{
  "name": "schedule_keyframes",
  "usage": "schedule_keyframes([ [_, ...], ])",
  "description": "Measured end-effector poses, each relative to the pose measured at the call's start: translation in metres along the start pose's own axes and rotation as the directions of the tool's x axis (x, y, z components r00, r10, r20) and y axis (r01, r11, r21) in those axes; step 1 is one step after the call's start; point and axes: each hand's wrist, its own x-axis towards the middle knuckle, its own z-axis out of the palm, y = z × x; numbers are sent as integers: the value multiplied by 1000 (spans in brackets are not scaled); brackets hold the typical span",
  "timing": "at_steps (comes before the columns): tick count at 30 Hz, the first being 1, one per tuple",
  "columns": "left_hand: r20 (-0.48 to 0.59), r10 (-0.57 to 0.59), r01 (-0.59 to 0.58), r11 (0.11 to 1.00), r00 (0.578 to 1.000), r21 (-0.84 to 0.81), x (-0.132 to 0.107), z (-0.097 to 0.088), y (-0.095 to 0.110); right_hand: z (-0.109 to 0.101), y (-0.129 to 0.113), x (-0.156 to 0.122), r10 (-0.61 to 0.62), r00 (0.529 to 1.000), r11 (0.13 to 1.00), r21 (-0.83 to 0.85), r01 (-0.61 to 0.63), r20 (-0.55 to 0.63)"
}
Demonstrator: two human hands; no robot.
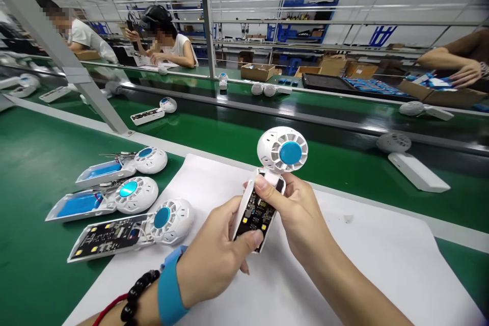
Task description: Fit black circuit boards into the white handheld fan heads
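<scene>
Both my hands hold one small white handheld fan (281, 150) with a blue hub and its circuit board exposed. My left hand (214, 257), with a blue wristband and dark bead bracelet, grips the lower handle, thumb on the board. My right hand (296, 211) pinches the handle's upper end just below the fan head. Under them lies a white sheet (382, 260). Left of it rest three more open fans: one showing its circuit board (130, 232), two showing blue batteries (103, 201) (122, 165).
A green conveyor belt (336, 160) runs behind the sheet, carrying closed white fans (410, 163) (153, 111). A grey metal strut (61, 51) slants at the left. Across the line sit two people (168, 41), and another person's arm (454, 63) reaches over cardboard boxes (443, 94).
</scene>
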Motion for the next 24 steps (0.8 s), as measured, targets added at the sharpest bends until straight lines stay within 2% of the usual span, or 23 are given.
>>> schedule_keyframes([
  [4, 29, 4, -4, 1000, 1000, -25, 2, -1, 2, -2, -1, 4, 30, 999, 999, -17, -30, 16],
  [6, 68, -18, 22, 997, 998, -67, 3, -2, 4, -7, -2, 6, 33, 998, 998, -62, -30, 59],
  [10, 125, -73, 89, 988, 989, -124, 3, -5, 6, -18, -5, 8, 47, 952, 995, -97, -19, 301],
  [11, 126, -74, 89, 989, 989, -119, 2, -6, 5, -19, -6, 8, 47, 942, 996, -91, -18, 331],
  [16, 96, -65, 72, 995, 993, -69, 3, -8, -1, -17, -1, 9, -7, 976, 997, -69, 23, 218],
  [18, 107, -81, 90, 993, 991, -81, 3, -8, -1, -17, -1, 9, 27, 971, 997, -79, -9, 238],
  [21, 126, -84, 101, 985, 989, -142, 3, -8, 2, -17, -4, 6, 51, 942, 990, -140, -4, 332],
  [24, 12, -17, 19, 980, 1000, -197, 4, -8, 4, -15, -8, 1, 55, 883, 980, -193, 41, 467],
])
